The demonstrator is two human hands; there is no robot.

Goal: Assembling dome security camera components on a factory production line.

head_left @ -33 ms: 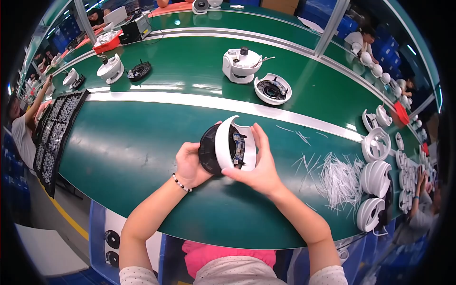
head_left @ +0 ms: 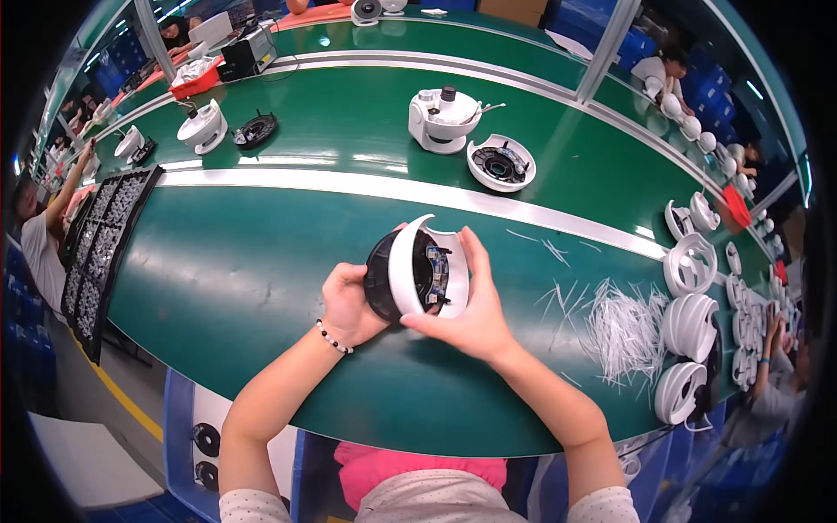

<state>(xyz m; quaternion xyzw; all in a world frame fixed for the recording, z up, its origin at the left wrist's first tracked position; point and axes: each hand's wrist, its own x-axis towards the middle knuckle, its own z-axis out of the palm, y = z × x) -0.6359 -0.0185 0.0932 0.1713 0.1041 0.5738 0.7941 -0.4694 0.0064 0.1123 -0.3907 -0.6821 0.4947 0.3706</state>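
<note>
Clenched from both sides, a round white housing (head_left: 417,272) with a black back and a circuit board inside is held above the green surface (head_left: 261,288). Its black rear is cupped by the left hand (head_left: 350,303), while its white rim is pinched by the right hand (head_left: 466,314), thumb on top. Right of the housing, loose white strips (head_left: 621,329) and stacked white shells (head_left: 693,324) are laid out. Beyond the housing, an open white base (head_left: 500,163) and a white unit (head_left: 443,118) are set.

Head-worn fisheye, looking steeply down, close over green conveyor belt (head_left: 261,288)
</note>
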